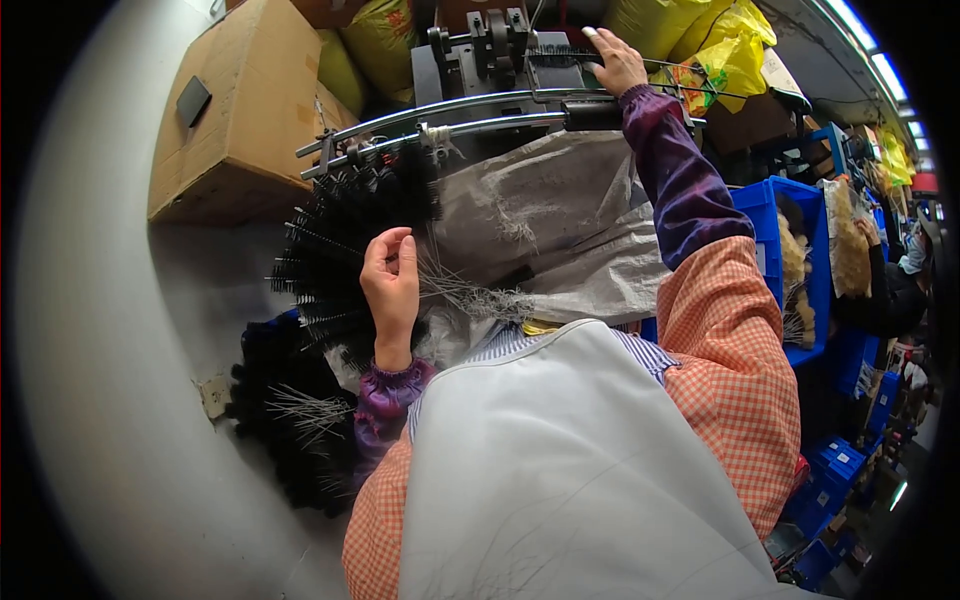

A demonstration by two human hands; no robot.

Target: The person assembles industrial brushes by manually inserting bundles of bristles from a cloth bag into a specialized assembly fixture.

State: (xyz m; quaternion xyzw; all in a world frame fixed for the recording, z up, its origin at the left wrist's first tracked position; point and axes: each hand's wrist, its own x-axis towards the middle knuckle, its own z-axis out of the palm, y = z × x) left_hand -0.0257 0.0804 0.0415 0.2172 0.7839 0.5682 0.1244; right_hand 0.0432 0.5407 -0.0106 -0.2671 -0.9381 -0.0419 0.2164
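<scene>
My left hand (390, 285) hangs over the right edge of a large bundle of black twisted-wire brushes (345, 245). Its fingers are bent together near the thumb, and I see nothing in them. Bare wire ends (460, 290) of the brushes fan out to its right over a grey plastic sheet (560, 200). My right hand (618, 65) reaches far forward to a metal machine (490, 45), fingers spread and a white covering on one fingertip. Beside those fingers lies a dark bristled brush (560, 52) on the machine. Whether the hand touches it I cannot tell.
Two metal rails (450, 115) run across in front of the machine. A cardboard box (240, 110) stands at the left by a white wall. More black brushes (290, 400) lie lower left. A blue crate (770, 230) with pale bristle pieces is at right; another person (890, 280) sits beyond.
</scene>
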